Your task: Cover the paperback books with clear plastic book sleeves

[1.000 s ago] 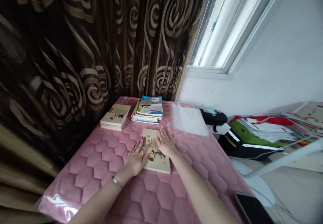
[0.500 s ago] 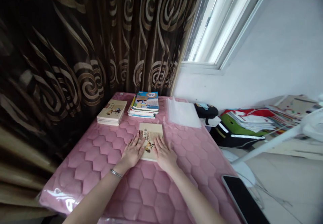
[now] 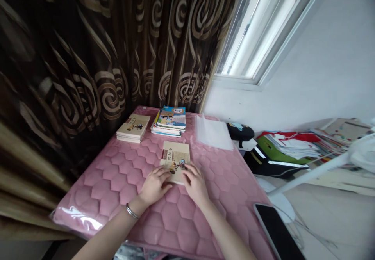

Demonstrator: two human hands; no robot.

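Left hand [image 3: 154, 186] and right hand [image 3: 195, 184] apart, unclamped — both on a paperback [image 3: 175, 162] — near a clear plastic sleeve [image 3: 213, 133]

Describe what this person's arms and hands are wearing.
Both forearms are bare, with no sleeves or gloves in view. The left hand has a thin silver-coloured bracelet around its wrist. The right hand shows no bracelet, watch or other band at the wrist.

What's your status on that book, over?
Left hand and right hand both resting on lower edge of book. Book flat on pink pad. Book stack and smaller stack beyond it.
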